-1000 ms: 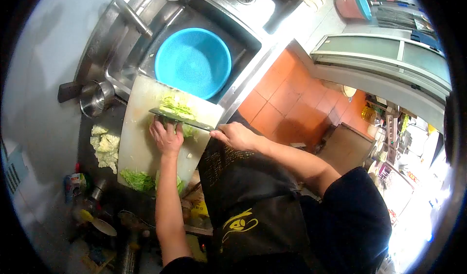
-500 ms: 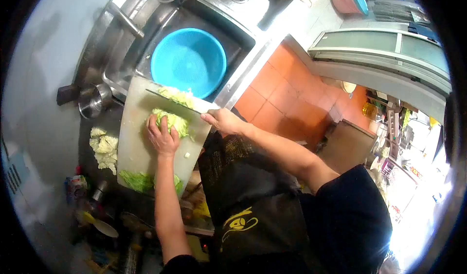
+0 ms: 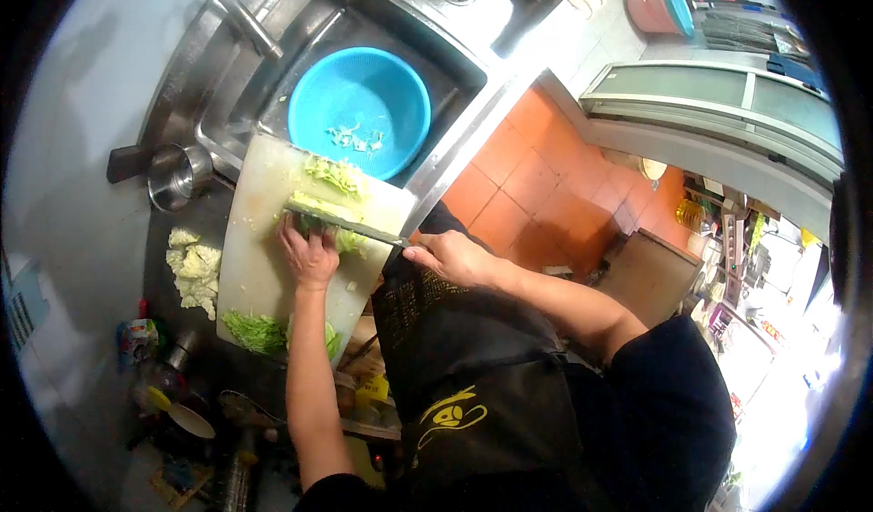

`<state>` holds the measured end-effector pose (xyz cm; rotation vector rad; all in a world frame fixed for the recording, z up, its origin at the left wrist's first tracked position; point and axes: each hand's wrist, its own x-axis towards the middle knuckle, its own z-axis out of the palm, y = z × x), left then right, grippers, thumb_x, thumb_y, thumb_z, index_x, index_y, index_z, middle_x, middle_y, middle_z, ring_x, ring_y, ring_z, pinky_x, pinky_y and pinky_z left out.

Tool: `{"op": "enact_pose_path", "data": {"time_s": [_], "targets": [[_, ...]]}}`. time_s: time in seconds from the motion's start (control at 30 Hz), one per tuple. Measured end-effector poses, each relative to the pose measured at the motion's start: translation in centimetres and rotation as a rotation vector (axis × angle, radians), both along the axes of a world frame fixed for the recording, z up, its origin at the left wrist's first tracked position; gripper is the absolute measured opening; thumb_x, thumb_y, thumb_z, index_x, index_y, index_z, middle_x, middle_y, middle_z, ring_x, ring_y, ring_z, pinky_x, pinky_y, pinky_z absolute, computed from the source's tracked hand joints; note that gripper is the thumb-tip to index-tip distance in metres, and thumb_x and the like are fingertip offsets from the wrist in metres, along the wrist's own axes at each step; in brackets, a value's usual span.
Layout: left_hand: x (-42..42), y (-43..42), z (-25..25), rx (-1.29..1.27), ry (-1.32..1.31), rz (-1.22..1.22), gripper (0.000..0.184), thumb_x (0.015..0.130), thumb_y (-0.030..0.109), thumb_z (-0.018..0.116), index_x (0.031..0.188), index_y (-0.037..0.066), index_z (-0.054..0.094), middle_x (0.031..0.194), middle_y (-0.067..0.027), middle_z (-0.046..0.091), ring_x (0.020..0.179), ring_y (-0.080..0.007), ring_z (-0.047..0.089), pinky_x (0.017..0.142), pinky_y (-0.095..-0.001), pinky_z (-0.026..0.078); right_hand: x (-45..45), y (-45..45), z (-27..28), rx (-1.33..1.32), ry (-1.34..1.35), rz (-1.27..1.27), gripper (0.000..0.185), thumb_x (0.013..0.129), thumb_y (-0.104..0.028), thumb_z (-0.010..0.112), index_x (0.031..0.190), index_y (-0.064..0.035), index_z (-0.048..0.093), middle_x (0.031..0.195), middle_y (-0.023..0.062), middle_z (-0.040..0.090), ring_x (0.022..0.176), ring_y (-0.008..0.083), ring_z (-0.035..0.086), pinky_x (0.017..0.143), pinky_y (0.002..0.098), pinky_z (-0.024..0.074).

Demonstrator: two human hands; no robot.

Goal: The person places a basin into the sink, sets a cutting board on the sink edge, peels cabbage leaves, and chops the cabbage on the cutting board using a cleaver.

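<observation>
In my right hand [image 3: 457, 259] is the handle of a kitchen knife [image 3: 350, 225], its blade lying across the green leafy cabbage [image 3: 348, 242] on the white cutting board [image 3: 255, 266]. My left hand [image 3: 310, 256] holds the cabbage from the near side, its fingertips partly hidden by the blade. Cut cabbage [image 3: 333, 175] lies on the board beyond the knife, by the blue basin [image 3: 309, 80]. Some pale cut pieces [image 3: 356, 139] are inside the basin. More shredded cabbage [image 3: 255, 332] sits at the board's near corner.
The basin stands in a steel sink [image 3: 446, 80] with a faucet [image 3: 250, 25]. A metal pot [image 3: 177, 177] is left of the board. Loose cabbage leaves [image 3: 194, 273] lie on the dark counter. Orange floor tiles [image 3: 518, 166] show at the right.
The knife and my right hand have moved toward my left hand, and the blade now covers its fingertips. Pale cut pieces now show in the basin.
</observation>
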<state>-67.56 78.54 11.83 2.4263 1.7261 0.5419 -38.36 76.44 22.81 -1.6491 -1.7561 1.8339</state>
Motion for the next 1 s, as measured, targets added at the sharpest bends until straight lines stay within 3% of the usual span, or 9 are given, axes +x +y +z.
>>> {"op": "enact_pose_path", "data": {"time_s": [0.03,0.13,0.17,0.37,0.53,0.7,0.9,1.0], "targets": [[0.0,0.0,0.1,-0.009,0.021,0.000,0.035,0.090,0.023,0.061,0.121,0.008,0.057,0.125,-0.0297,0.044,0.120,-0.0520,0.043,0.098,-0.0633,0.041,-0.2,0.1,-0.4,-0.016,0.003,0.008,0.045,0.103,-0.041,0.048,0.103,0.0012,0.063,0.076,0.0274,0.062,0.076,0.0441,0.063,0.070,0.0488,0.0489],[-0.4,-0.3,-0.9,-0.007,0.101,-0.014,0.035,0.087,0.020,0.061,0.120,0.007,0.056,0.122,-0.0284,0.045,0.120,-0.0509,0.044,0.099,-0.0631,0.040,-1.4,1.4,-1.9,-0.064,-0.010,0.021,0.050,0.103,-0.044,0.046,0.096,0.0028,0.063,0.075,0.0274,0.061,0.077,0.0447,0.063,0.070,0.0489,0.0486],[-0.4,-0.2,-0.8,-0.001,0.069,-0.019,0.036,0.087,0.019,0.061,0.120,0.007,0.055,0.122,-0.0275,0.045,0.120,-0.0503,0.044,0.099,-0.0628,0.040,-2.2,1.7,-2.3,-0.035,-0.038,0.009,0.060,0.102,-0.051,0.044,0.083,0.0031,0.063,0.075,0.0284,0.063,0.077,0.0470,0.064,0.072,0.0530,0.0499],[0.2,0.0,0.1,0.032,-0.022,-0.023,0.038,0.085,0.016,0.062,0.121,0.008,0.053,0.125,-0.0233,0.044,0.120,-0.0471,0.044,0.099,-0.0612,0.041,-3.9,2.4,-6.7,0.052,-0.022,-0.037,0.061,0.101,-0.052,0.044,0.084,0.0027,0.063,0.075,0.0279,0.063,0.080,0.0472,0.064,0.073,0.0526,0.0498],[-0.1,0.0,-0.3,0.067,-0.031,-0.035,0.040,0.085,0.015,0.064,0.122,0.007,0.050,0.125,-0.0228,0.043,0.120,-0.0469,0.044,0.097,-0.0611,0.042,-1.4,2.7,-2.8,-0.028,-0.006,-0.026,0.057,0.102,-0.050,0.045,0.086,0.0019,0.063,0.073,0.0281,0.062,0.077,0.0473,0.063,0.070,0.0514,0.0499],[0.1,-0.3,-1.0,0.083,0.039,0.001,0.032,0.098,0.028,0.054,0.119,0.003,0.052,0.128,-0.0271,0.044,0.119,-0.0490,0.045,0.096,-0.0623,0.042,0.1,0.6,0.1,0.026,-0.019,0.025,0.053,0.102,-0.047,0.046,0.091,0.0019,0.064,0.077,0.0301,0.063,0.074,0.0477,0.063,0.069,0.0532,0.0499],[0.0,-0.1,-0.6,0.045,0.030,-0.028,0.032,0.092,0.022,0.056,0.120,0.005,0.053,0.126,-0.0242,0.046,0.120,-0.0474,0.045,0.099,-0.0608,0.043,-2.1,1.9,-3.1,-0.033,-0.019,0.039,0.058,0.102,-0.050,0.045,0.089,0.0035,0.064,0.077,0.0301,0.063,0.078,0.0472,0.064,0.070,0.0516,0.0506],[0.3,0.2,0.0,0.037,0.024,-0.030,0.033,0.090,0.018,0.058,0.118,0.002,0.051,0.127,-0.0242,0.046,0.123,-0.0479,0.043,0.101,-0.0625,0.040,-3.7,2.3,-5.6,0.026,-0.037,0.013,0.060,0.102,-0.050,0.044,0.087,0.0043,0.064,0.079,0.0298,0.063,0.082,0.0464,0.064,0.072,0.0504,0.0505]]}}
